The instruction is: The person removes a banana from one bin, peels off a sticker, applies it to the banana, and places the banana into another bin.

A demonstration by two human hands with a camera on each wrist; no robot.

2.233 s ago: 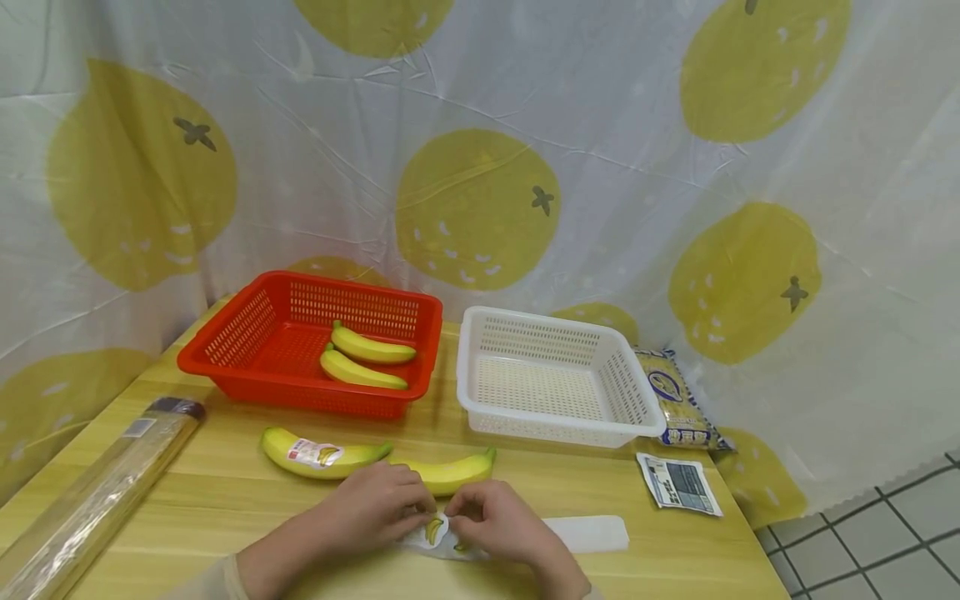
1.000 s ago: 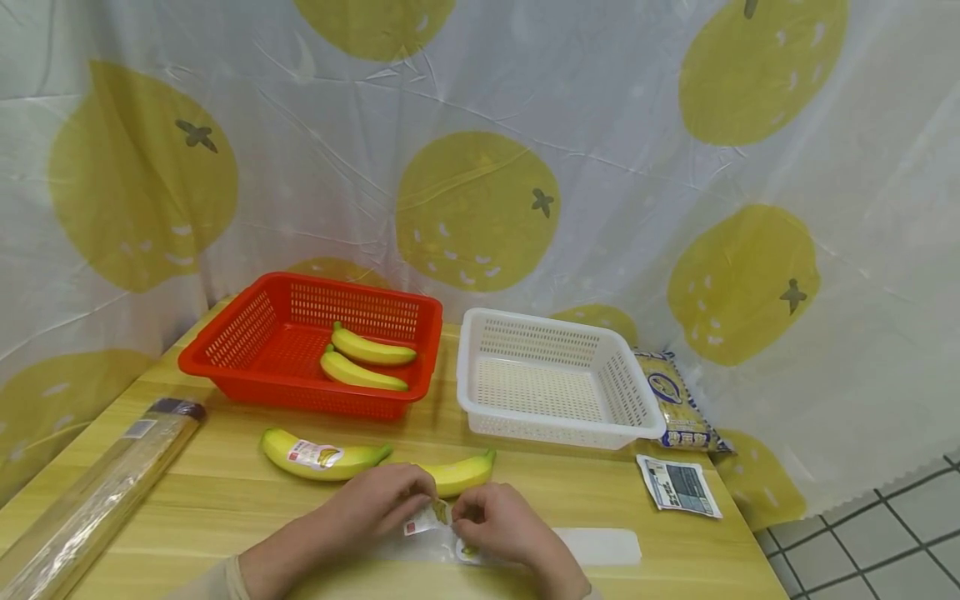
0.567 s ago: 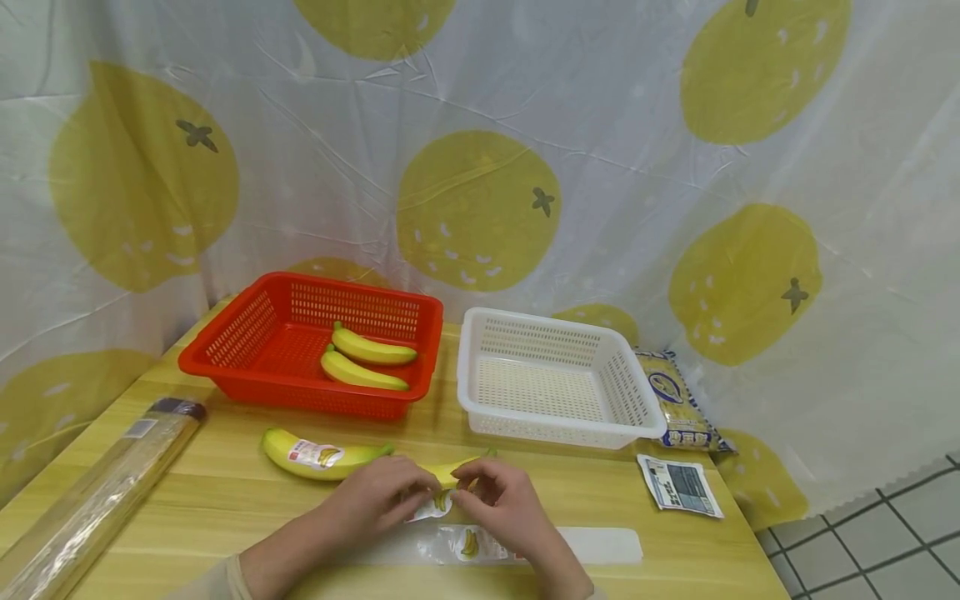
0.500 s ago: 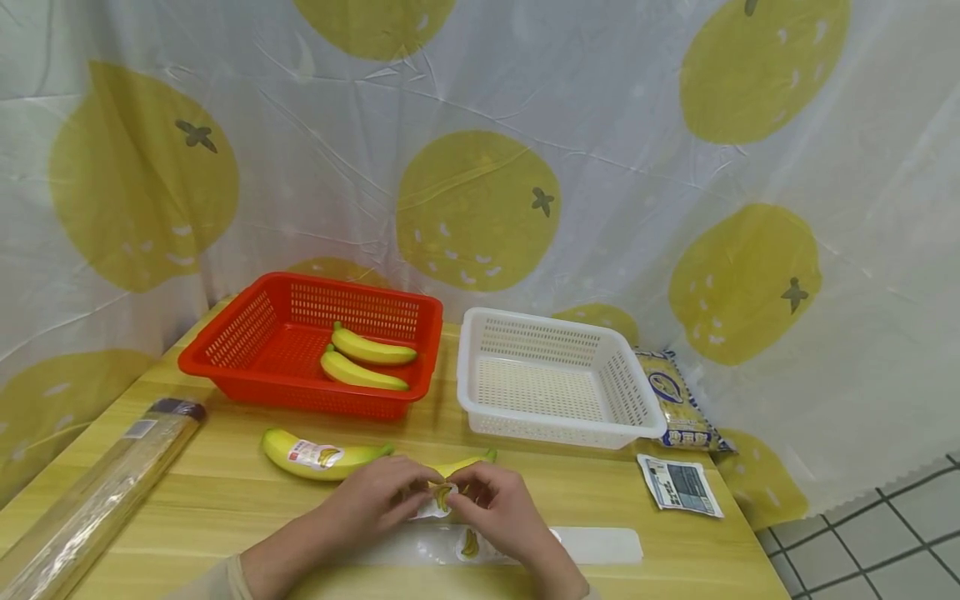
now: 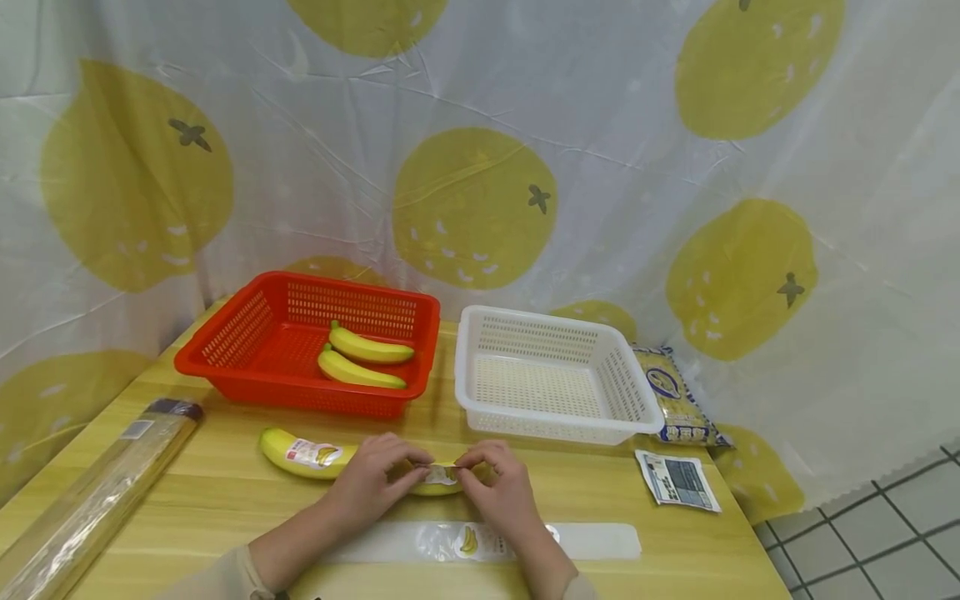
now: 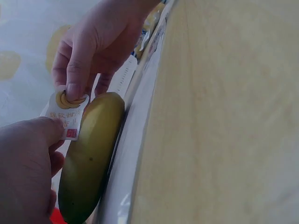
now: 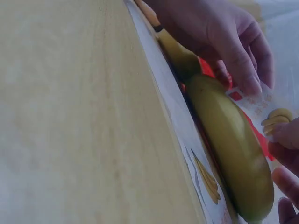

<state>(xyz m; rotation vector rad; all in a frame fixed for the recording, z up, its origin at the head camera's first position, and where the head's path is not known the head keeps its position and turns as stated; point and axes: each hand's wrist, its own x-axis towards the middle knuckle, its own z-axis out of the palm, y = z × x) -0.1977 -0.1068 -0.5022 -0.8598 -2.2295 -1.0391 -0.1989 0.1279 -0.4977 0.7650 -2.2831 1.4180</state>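
Observation:
A small white label sticker (image 5: 441, 475) with a banana picture is stretched between my two hands. The thumb and fingers of my left hand (image 5: 378, 479) pinch one end. My right hand (image 5: 501, 492) pinches the other end, the one with the banana picture in the left wrist view. Right at the sticker lies an unlabelled yellow banana (image 7: 233, 144) on the table; whether they touch, I cannot tell. Another banana (image 5: 281, 450) to the left wears the same kind of sticker (image 5: 311, 452). The backing strip (image 5: 600, 542) with a further banana sticker (image 5: 469, 540) lies in front of me.
Behind stand a red basket (image 5: 225, 387) holding two bananas (image 5: 363, 373) and a white basket (image 5: 555, 429). At the right are a yellow food packet (image 5: 675, 400) and a small printed sachet (image 5: 677, 481). A long film-wrapped roll (image 5: 105, 492) lies along the left.
The sticker came off the backing strip between my hands. Both hands then moved forward with it, from over the strip to the unlabelled banana. The strip stays on the table.

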